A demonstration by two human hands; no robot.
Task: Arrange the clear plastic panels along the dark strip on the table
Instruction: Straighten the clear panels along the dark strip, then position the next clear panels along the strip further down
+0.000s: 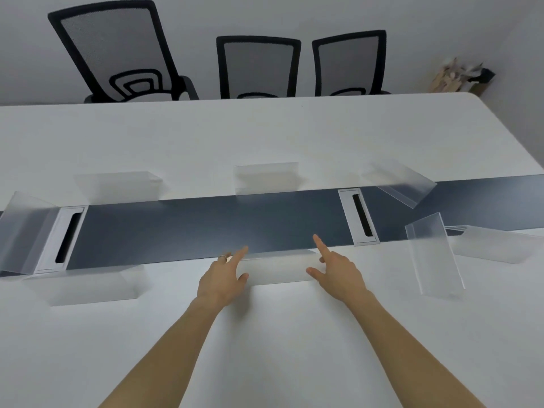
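A dark strip (206,228) runs left to right across the white table (265,348). A clear plastic panel (278,267) stands at the strip's near edge, between my two hands. My left hand (225,279) grips its left end, thumb in front and fingers behind. My right hand (335,273) grips its right end the same way. Other clear panels stand along the strip: near left (88,285), far left (117,187), far middle (266,178), and one over the strip's left end (23,231).
Two grey cable slots (66,238) (360,216) are set into the strip. More panels sit at the right: one tilted across the strip (403,184), one upright (435,260), one low (497,244). Three black mesh chairs (256,66) stand behind the table.
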